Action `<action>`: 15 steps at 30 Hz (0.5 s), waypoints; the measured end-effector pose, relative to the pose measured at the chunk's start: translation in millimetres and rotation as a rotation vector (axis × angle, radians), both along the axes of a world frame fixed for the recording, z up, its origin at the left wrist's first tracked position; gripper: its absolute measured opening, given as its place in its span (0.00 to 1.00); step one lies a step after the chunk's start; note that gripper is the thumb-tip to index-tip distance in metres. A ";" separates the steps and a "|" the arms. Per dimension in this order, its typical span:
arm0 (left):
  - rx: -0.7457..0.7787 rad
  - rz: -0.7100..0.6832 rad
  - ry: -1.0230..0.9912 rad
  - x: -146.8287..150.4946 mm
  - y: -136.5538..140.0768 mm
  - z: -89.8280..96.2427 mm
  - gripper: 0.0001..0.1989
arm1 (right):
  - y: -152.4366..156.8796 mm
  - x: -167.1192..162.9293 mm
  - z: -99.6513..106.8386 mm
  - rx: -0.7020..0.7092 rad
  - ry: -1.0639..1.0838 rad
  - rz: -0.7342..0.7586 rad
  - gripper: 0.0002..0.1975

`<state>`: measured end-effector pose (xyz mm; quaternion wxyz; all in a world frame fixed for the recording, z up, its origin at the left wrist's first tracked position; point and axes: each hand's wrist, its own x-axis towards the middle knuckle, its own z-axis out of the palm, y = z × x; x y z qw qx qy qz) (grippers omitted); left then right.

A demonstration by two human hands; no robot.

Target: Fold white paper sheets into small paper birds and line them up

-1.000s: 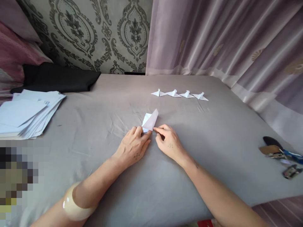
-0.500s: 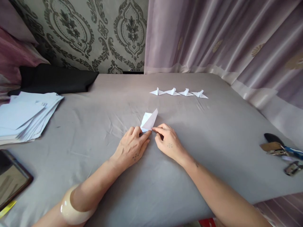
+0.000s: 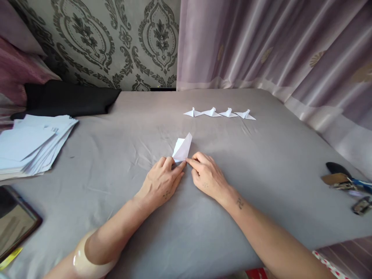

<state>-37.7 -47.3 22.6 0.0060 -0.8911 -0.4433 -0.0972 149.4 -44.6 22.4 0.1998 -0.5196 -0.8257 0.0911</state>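
A small sheet of folded white paper [image 3: 181, 148] stands partly raised on the grey cloth, a pointed flap tilting up to the right. My left hand [image 3: 162, 176] presses its lower edge, fingers closed on the left corner and along the near fold. At the lower right corner, the index fingertip of my right hand [image 3: 207, 172] touches the paper, the other fingers curled in. The two index fingertips almost meet there. Beyond them, several folded paper birds [image 3: 213, 112] stand in a row.
A stack of white paper [image 3: 31, 143] lies at the left, before a folded black cloth [image 3: 66, 99]. Nearer is a dark-framed device [image 3: 17, 221] with a yellow strip [image 3: 11, 257]. Keys [image 3: 341, 184] lie at the right. A curtain [image 3: 247, 42] hangs along the far right edge.
The raised flap has shifted slightly left. My right hand's index finger has straightened towards the paper's corner, and the wrist has turned a little. My left hand stays nearly still.
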 end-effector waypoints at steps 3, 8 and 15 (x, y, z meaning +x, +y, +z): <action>-0.015 0.025 -0.041 0.9 -2.1 4.1 0.16 | 0.6 1.4 0.7 0.010 -0.031 0.016 0.21; -0.094 0.220 -0.264 1.0 -0.1 4.6 0.10 | 1.1 4.2 0.6 0.012 -0.058 0.037 0.23; -0.167 0.360 -0.439 1.5 12.1 1.4 0.13 | 0.9 8.7 -0.6 -0.020 -0.004 0.037 0.26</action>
